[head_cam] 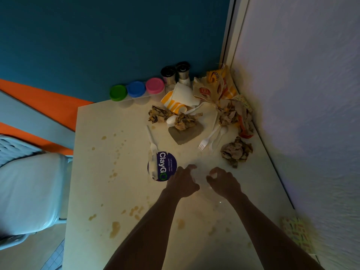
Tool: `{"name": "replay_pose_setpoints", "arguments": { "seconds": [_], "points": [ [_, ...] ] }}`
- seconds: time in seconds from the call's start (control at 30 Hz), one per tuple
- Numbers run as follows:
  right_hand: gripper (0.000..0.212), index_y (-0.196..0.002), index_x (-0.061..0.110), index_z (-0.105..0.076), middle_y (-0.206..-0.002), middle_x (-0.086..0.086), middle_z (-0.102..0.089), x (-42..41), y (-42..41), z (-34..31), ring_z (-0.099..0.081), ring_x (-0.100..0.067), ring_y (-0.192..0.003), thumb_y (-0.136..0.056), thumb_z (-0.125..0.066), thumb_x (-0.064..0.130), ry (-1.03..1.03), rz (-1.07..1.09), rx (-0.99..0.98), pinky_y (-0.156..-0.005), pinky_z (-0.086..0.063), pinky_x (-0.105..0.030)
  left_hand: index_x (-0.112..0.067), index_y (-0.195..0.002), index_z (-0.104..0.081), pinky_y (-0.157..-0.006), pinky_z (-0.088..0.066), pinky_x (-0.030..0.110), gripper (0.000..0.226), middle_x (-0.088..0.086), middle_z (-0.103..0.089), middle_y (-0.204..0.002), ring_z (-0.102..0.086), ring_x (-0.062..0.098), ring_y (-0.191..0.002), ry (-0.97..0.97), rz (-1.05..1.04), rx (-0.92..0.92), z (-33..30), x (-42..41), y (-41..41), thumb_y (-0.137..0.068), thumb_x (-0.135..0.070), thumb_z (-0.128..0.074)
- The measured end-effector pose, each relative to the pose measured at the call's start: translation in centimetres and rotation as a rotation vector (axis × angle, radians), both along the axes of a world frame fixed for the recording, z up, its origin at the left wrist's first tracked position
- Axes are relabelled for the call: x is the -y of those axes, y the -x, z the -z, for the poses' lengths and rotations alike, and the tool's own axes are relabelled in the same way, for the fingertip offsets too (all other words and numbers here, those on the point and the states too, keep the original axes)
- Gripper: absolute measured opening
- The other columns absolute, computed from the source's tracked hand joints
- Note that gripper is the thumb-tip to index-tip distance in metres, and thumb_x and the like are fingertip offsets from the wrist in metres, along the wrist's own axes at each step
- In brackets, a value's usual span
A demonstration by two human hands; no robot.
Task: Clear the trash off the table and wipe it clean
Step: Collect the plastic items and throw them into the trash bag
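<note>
both hands hover over the near middle of the table (93, 191), fingers curled. the left hand (182, 182) and right hand (224, 182) seem to hold something clear and thin between them, maybe a plastic bag (202, 184), but i cannot tell for sure in this dim light. brown spills (115, 228) dot the near and left surface. just left of the hands lies a round purple sticker (162, 166), with a white fork (152, 141) touching its far edge. further off, a crumpled napkin (236, 152) sits on the right, near more plastic cutlery (211, 138). the main trash heap fills the far right corner: wrappers (212, 90), a squashed cup (179, 98), balled paper (158, 114). all look light, soft and easy to crush, so grab by the bunch; the greasy ones may slip. three lidded tubs (136, 89) and two shakers (176, 75) along the far edge are likely not trash and stand close to the heap.
</note>
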State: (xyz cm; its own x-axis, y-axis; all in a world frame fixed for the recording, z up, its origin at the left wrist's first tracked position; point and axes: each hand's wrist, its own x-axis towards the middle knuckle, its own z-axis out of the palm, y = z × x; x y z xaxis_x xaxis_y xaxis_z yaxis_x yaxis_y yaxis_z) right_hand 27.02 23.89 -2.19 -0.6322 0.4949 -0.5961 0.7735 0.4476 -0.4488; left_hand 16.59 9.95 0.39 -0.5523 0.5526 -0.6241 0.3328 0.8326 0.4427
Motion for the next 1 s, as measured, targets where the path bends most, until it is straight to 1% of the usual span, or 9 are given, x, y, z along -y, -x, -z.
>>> {"name": "replay_pose_setpoints", "arguments": {
  "seconds": [0.2,0.3,0.47,0.53,0.67,0.73,0.83,0.9,1.0],
  "points": [
    [0.04,-0.122,0.033,-0.051,-0.115,-0.001,-0.064,0.0,0.2,-0.2,-0.063,-0.024,-0.104,-0.089,-0.056,0.054,-0.043,-0.046,0.042,-0.089,-0.05,-0.035,-0.037,-0.152,-0.025,-0.094,-0.048,0.048,0.076,0.011,-0.037,-0.133,-0.051,0.044,-0.12,0.15,0.108,-0.129,0.6,-2.0,0.3,-0.086,-0.036,-0.064],
    [0.042,-0.121,0.03,-0.052,-0.114,-0.001,-0.064,0.2,0.6,0.3,-0.063,-0.024,-0.104,-0.087,-0.061,0.051,0.0,0.0,0.037,-0.086,-0.049,-0.034,-0.036,-0.151,-0.027,-0.094,-0.048,0.047,0.074,0.012,-0.033,-0.135,-0.049,0.045,-0.12,0.21,0.16,-0.16,0.7,-2.5,0.5,-0.087,-0.037,-0.064],
    [0.041,-0.12,0.017,-0.06,-0.117,-0.004,-0.065,-0.1,1.3,0.7,-0.061,-0.024,-0.109,-0.084,-0.068,0.035,0.16,0.145,0.02,-0.087,-0.045,-0.03,-0.04,-0.144,-0.035,-0.089,-0.05,0.045,0.067,0.009,-0.032,-0.135,-0.049,0.045,-0.117,0.239,0.191,-0.171,1.0,-2.6,0.6,-0.085,-0.036,-0.067],
    [0.035,-0.113,0.015,-0.065,-0.109,-0.005,-0.068,-0.5,1.5,0.6,-0.064,-0.025,-0.102,-0.082,-0.07,0.031,0.224,0.189,-0.004,-0.083,-0.049,-0.031,-0.04,-0.14,-0.04,-0.088,-0.049,0.045,0.065,0.008,-0.032,-0.134,-0.049,0.044,-0.117,0.23,0.183,-0.169,1.2,-2.4,0.6,-0.083,-0.037,-0.07],
    [0.004,-0.086,0.022,-0.066,-0.086,-0.001,-0.069,-0.8,1.2,0.2,-0.065,-0.019,-0.077,-0.083,-0.068,0.02,0.351,0.162,-0.081,-0.064,-0.049,-0.027,-0.033,-0.126,-0.051,-0.087,-0.048,0.044,0.051,0.006,-0.035,-0.13,-0.051,0.041,-0.115,0.17,0.119,-0.144,1.3,-2.2,0.6,-0.082,-0.045,-0.073],
    [0.004,-0.082,0.027,-0.064,-0.084,0.004,-0.069,-0.4,1.0,0.0,-0.064,-0.014,-0.076,-0.082,-0.066,0.023,0.325,0.075,-0.115,-0.067,-0.052,-0.028,-0.03,-0.122,-0.054,-0.086,-0.049,0.043,0.045,0.007,-0.037,-0.129,-0.054,0.04,-0.113,0.144,0.133,-0.151,1.3,-2.1,0.2,-0.084,-0.047,-0.071],
    [0.01,-0.087,0.033,-0.06,-0.093,0.005,-0.071,-0.2,0.1,-0.2,-0.067,-0.017,-0.088,-0.08,-0.065,0.028,0.197,0.044,-0.15,-0.083,-0.055,-0.036,-0.03,-0.123,-0.058,-0.087,-0.053,0.042,0.043,0.006,-0.039,-0.131,-0.058,0.037,-0.109,0.075,0.144,-0.17,1.1,-1.7,-0.7,-0.085,-0.043,-0.072],
    [0.015,-0.094,0.032,-0.06,-0.09,0.004,-0.069,-0.7,-1.3,-0.6,-0.067,-0.018,-0.085,-0.081,-0.067,0.029,0.171,0.102,-0.177,-0.081,-0.055,-0.035,-0.032,-0.12,-0.06,-0.089,-0.056,0.043,0.038,0.003,-0.041,-0.129,-0.059,0.033,-0.107,0.039,0.079,-0.198,1.0,-0.7,-1.2,-0.084,-0.037,-0.072],
    [0.026,-0.106,0.029,-0.058,-0.079,0.005,-0.062,-1.6,-3.6,-0.8,-0.062,-0.016,-0.073,-0.083,-0.07,0.029,0.223,0.035,-0.152,-0.071,-0.053,-0.03,-0.033,-0.112,-0.061,-0.086,-0.058,0.043,0.034,0.001,-0.044,-0.126,-0.06,0.027,-0.103,0.032,0.007,-0.216,1.1,1.1,-1.7,-0.08,-0.033,-0.072]
  ]
}}
